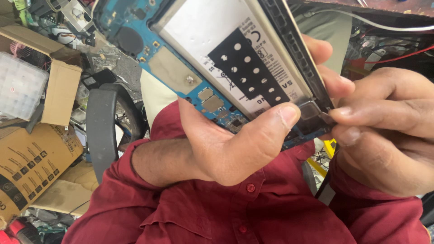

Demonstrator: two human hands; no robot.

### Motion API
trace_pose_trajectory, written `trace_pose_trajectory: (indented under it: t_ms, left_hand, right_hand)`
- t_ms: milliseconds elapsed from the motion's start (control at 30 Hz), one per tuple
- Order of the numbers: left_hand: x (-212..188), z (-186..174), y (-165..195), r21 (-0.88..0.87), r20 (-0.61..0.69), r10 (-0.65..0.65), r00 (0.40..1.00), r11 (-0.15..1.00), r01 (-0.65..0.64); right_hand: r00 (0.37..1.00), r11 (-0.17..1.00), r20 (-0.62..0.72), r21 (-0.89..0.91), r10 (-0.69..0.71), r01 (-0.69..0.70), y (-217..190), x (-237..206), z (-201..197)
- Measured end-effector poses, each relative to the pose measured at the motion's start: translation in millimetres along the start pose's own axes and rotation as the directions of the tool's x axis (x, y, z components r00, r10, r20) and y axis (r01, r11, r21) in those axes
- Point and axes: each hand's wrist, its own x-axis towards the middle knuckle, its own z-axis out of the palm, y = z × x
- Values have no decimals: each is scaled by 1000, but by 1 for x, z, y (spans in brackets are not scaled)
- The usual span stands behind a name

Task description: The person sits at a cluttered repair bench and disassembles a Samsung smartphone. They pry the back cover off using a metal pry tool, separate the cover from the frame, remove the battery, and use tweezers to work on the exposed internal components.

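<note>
Opened tablet [217,58] held up in left hand [235,144], grip clenched on its lower edge, long axis running up-left; right hand [384,131] pinches a small dark part [326,118] at the near corner, immediately right of the left thumb.

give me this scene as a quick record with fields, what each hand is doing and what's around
left hand: grips the opened tablet with blue circuit board and white battery, thumb on its lower edge
right hand: fingertips pinch a small dark part at the tablet's corner
clothing: dark red buttoned shirt
surroundings: brown cardboard boxes, clear plastic compartment case
</note>
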Motion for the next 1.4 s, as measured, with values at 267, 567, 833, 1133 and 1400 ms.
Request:
trace_pose_trajectory:
  t_ms: [267,567,833,1133,1400]
  left_hand:
    - [-3,-1,-2,80,-13,5,1000,997,-4]
    - [1,-3,3,501,157,140,978,841,-201]
    - [6,2,-51,465,154,704,693,568,-680]
    - [7,40,-48,499,-9,762,648,565,-657]
    - [12,14,-44,401,151,765,626,531,-746]
  right_hand:
    - [894,892,-54,117,445,-437,-18,-3,-1]
    - [914,908,-4,-109,406,-404,-19,-5,-7]
    - [889,880,-21,-131,458,-457,-35,7,5]
    - [965,956,58,-168,255,-242,-18,4,-6]
    - [977,971,141,-199,159,-129,-18,8,-18]
